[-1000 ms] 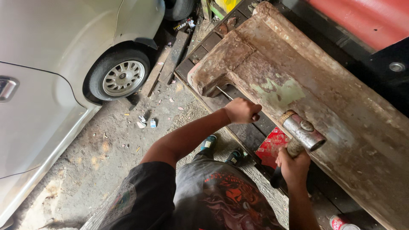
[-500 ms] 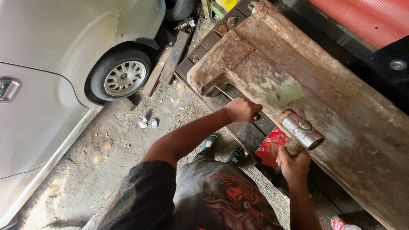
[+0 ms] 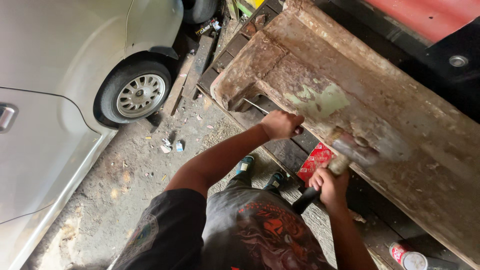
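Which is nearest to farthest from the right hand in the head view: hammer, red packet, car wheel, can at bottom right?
From the right hand:
1. Hammer: gripped in that hand, head blurred against the rusty metal panel.
2. Red packet: just up-left of the hand, under the panel's edge.
3. Can: bottom right, on the ground.
4. Car wheel: far left, by the white car.
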`<state>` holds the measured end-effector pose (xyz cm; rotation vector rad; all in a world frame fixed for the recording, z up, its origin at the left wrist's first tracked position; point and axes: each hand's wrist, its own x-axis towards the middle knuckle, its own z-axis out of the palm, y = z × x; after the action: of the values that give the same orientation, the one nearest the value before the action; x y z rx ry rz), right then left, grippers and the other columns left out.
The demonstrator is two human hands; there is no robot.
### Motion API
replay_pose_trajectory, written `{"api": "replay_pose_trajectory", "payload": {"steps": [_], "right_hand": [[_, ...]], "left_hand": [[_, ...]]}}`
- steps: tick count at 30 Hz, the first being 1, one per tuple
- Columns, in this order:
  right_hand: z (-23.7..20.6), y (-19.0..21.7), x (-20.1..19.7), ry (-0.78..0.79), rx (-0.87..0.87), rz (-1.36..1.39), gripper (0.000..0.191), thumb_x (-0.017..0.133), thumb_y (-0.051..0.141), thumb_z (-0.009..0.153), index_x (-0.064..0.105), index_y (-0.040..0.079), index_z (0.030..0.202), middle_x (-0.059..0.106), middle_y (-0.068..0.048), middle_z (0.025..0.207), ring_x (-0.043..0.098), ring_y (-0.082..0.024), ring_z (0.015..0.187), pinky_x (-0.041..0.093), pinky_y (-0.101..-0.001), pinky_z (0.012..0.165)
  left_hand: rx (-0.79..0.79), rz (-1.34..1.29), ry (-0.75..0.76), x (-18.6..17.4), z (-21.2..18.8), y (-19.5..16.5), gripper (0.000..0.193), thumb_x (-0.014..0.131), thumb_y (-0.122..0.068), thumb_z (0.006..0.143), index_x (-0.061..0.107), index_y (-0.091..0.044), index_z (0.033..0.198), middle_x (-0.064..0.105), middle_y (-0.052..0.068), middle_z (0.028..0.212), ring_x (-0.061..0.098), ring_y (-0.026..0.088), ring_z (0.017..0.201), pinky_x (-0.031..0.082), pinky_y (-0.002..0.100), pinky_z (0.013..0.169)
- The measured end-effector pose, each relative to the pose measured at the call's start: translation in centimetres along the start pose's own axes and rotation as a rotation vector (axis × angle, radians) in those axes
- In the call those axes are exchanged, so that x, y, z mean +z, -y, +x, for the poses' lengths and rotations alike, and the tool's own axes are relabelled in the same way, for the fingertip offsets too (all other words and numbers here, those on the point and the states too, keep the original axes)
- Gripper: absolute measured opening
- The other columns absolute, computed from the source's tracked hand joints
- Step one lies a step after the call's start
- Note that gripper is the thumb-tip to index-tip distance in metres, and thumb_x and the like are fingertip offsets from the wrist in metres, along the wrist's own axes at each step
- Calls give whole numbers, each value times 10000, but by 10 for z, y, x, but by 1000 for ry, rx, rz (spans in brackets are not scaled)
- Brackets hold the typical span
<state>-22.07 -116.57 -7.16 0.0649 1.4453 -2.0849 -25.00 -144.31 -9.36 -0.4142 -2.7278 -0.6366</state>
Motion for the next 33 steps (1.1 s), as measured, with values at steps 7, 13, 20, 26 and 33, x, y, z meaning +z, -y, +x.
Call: {"api": "replay_pose_trajectory", "payload": {"steps": [7, 13, 20, 26, 33], "right_hand": [[4, -19, 8, 11, 45, -262, 152, 602, -45, 847, 530, 57, 933, 517, -41, 588, 478, -158, 408, 409, -362, 414], [1, -15, -2, 0, 12, -149, 111, 596, -30, 920, 522, 43, 960, 478, -36, 612, 462, -128, 448, 440, -326, 478], [1, -7, -23, -39, -27, -232, 125, 586, -36, 907, 530, 60, 963, 507, -32, 634, 469, -127, 455, 442, -333, 477], [5, -9, -23, -36, 26, -57, 141, 574, -28, 887, 530, 76, 971, 471, -27, 592, 439, -144, 423, 430, -358, 459], [10, 0, -27, -83, -28, -50, 161, 554, -44, 885, 520, 77, 986, 456, -33, 598, 424, -146, 426, 419, -357, 458]], "left_hand": [[53, 11, -54, 0, -2, 0, 203, 631, -309, 924, 568, -136, 840, 649, 58, 639, 668, 243, 552, 547, 418, 516], [85, 95, 107, 5, -3, -4, 244, 595, -332, 983, 584, -105, 895, 620, 42, 587, 622, 230, 475, 529, 409, 468], [130, 61, 282, 10, -3, 7, 441, 502, -482, 1101, 589, -90, 918, 467, 8, 541, 499, 144, 456, 464, 346, 471], [98, 128, 326, 13, -11, 8, 371, 513, -448, 1069, 589, -109, 941, 460, 4, 517, 482, 143, 443, 464, 352, 462], [102, 150, 333, 9, -9, 6, 393, 512, -475, 1063, 578, -114, 920, 477, -4, 514, 499, 159, 437, 475, 366, 447]]}}
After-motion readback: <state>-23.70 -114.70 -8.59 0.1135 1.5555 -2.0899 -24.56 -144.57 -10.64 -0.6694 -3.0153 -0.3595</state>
